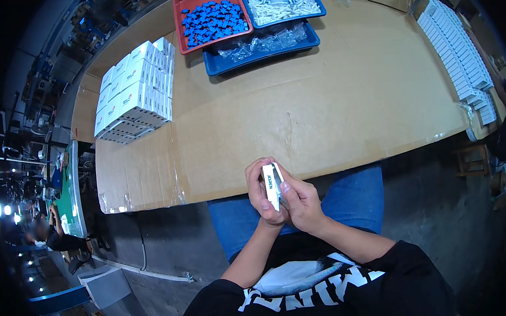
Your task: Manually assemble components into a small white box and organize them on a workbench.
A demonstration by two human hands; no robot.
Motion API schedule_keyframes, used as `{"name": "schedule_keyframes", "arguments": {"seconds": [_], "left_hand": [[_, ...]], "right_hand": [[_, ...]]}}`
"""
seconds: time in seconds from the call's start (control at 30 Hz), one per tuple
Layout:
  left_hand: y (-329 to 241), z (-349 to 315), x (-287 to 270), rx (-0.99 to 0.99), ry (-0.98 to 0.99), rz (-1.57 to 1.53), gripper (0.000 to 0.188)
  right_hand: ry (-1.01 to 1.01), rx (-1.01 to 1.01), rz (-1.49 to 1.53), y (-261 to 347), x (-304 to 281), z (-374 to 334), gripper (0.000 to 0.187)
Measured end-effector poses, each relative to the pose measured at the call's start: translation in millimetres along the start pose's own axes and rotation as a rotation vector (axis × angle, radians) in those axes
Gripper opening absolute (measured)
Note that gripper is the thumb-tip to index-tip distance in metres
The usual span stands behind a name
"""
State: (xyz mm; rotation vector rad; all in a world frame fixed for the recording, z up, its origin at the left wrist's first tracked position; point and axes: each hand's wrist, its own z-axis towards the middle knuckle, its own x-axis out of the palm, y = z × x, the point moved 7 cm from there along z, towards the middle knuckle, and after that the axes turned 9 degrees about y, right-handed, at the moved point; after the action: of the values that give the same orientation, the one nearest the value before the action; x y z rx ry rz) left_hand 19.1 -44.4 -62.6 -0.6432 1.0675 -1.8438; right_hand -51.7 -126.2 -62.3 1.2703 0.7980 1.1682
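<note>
Left hand (258, 187) and right hand (306, 206) hold a little white box (271, 186)

In the head view, the little white box is up in the hands, by the near edge of the brown table (329, 98). The left hand's fingers are curled around its left side. The right hand's fingers are closed on it from the right, with the thumb pressed on that side. A dark part shows there, too small to tell what it is.

Far left on the table is a big pile of white boxes (132, 98). At the far side, a red tray (178, 28) holds blue bits (214, 23). To its right, a blue tray (293, 20) holds white bits (285, 7). A lower blue tray (263, 62), just nearer, holds clear bags (259, 46). On the far right is a long row of white boxes (454, 50)
</note>
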Motion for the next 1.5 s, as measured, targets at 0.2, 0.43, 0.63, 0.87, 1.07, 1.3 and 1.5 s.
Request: {"name": "schedule_keyframes", "arguments": {"seconds": [0.2, 0.43, 0.63, 0.87, 1.07, 1.3, 1.5], "left_hand": [[9.8, -0.9, 7.9, -0.138, 0.013, -0.099, 0.103], [19.3, 5.3, 17.8, -0.204, 0.211, 0.031, 0.111], [20.1, 2.7, 28.4, -0.768, 0.071, -0.710, 0.080], [7.0, -5.3, 42.3, -1.086, 0.140, -0.785, 0.069], [11.5, -13.2, 49.2, -1.127, 0.174, -0.861, 0.065], [13.5, -15.2, 45.9, -1.129, 0.191, -0.868, 0.067], [14.1, -21.5, 45.2, -1.162, 0.237, -1.011, 0.075]], "right_hand": [[-0.024, 0.194, 0.193, -2.5, -0.4, 9.4, 0.050], [0.037, 0.285, 0.109, -9.9, -29.7, 12.4, 0.053], [0.148, -0.149, -0.569, 38.1, -40.7, 21.2, 0.075], [0.234, -0.319, -0.762, 44.7, -46.8, 23.1, 0.075], [0.152, -0.448, -0.713, 47.1, -50.2, 21.2, 0.076], [0.140, -0.502, -0.717, 44.6, -45.7, 16.5, 0.074], [0.087, -0.355, -0.439, 26.2, -53.3, 21.4, 0.074]]}}
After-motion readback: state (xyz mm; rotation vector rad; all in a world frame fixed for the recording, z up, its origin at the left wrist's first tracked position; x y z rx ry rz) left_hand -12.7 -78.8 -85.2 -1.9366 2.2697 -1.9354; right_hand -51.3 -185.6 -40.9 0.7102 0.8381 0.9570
